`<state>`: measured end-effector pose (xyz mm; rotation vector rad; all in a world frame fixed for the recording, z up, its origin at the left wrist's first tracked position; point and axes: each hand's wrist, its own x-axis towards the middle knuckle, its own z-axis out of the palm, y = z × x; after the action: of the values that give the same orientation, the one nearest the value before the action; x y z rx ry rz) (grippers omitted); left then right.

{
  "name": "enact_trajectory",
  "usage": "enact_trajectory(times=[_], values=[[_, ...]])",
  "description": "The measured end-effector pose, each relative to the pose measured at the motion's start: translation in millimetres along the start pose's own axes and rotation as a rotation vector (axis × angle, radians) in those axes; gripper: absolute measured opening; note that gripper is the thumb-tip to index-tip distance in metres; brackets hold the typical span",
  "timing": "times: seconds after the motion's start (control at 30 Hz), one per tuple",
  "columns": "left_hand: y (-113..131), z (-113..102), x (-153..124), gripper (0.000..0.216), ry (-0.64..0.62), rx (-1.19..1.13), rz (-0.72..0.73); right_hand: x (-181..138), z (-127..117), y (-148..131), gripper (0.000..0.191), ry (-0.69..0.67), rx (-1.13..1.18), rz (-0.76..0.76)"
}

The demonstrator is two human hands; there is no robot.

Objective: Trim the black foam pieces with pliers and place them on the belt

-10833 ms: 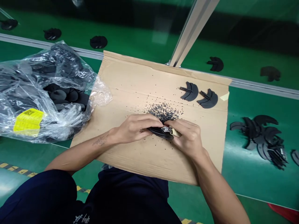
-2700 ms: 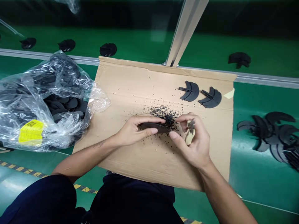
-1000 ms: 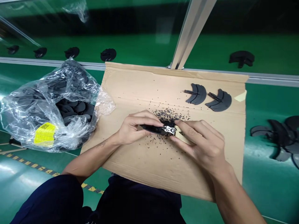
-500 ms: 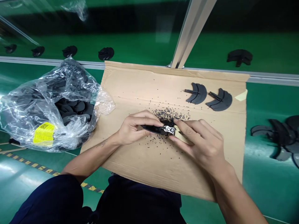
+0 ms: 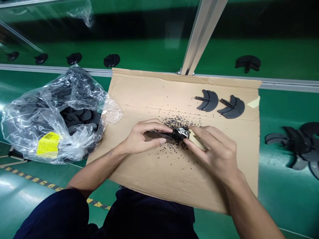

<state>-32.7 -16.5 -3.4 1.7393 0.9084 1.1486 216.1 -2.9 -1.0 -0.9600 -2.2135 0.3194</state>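
Head view, and we're right over the cardboard sheet [image 5: 139,179], our landmark for everything. Above its middle, our left hand [image 5: 143,136] pinches a dark disc [image 5: 156,135] between thumb and fingers, flat face tilted up. Our right hand [image 5: 216,149] has thumb and fingers wrapped round the cream-handled nippers [image 5: 183,132], metal head pointing at the disc's rim. Black on black there, so we can't quite tell whether the tips touch it.

How far along? Midway, we'd judge: black clippings [image 5: 177,121] are thick around the sheet's middle, so plenty of snipping looks done. Plenty seems left as well, with many discs [image 5: 85,115] still in the clear plastic bag [image 5: 32,114] overlapping the sheet's left edge. Whether the disc in hand is finished, we can't say.

And the change! Half a second ago the nipper head sat right at the disc, beside our left fingertips; now it has backed off, and our thumb lies across a more visible face. Unmoved: two curved pieces, one [image 5: 210,100] beside the other [image 5: 234,108], at the sheet's upper right.
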Motion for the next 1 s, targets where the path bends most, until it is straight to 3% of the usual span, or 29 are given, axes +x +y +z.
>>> enact_trajectory(times=[0.13, 0.3, 0.47, 0.63, 0.77, 0.9, 1.0], values=[[-1, 3, -2, 0.031, -0.059, 0.074, -0.039, 1, 2, -1, 0.027, -0.026, -0.222, -0.047], [-5, 6, -2, 0.029, 0.065, 0.142, -0.034, 1, 2, 0, 0.026, -0.022, -0.285, -0.008], [-6, 4, -1, 0.02, 0.211, 0.202, -0.092, 3, -5, -2, 0.026, -0.018, 0.008, 0.12], [-7, 8, -3, 0.022, 0.299, 0.003, -0.131, 3, -3, -13, 0.026, -0.132, 0.354, 0.105], [-6, 11, -5, 0.021, 0.21, 0.017, -0.041, -2, 9, -16, 0.027, -0.107, 0.165, -0.064], [-11, 7, -6, 0.018, 0.06, 0.349, 0.141, -5, 13, -20, 0.022, -0.093, -0.154, -0.222], [-18, 3, -7, 0.029, -0.039, 0.548, 0.216, -5, 10, -23, 0.024, -0.114, -0.102, -0.26]])
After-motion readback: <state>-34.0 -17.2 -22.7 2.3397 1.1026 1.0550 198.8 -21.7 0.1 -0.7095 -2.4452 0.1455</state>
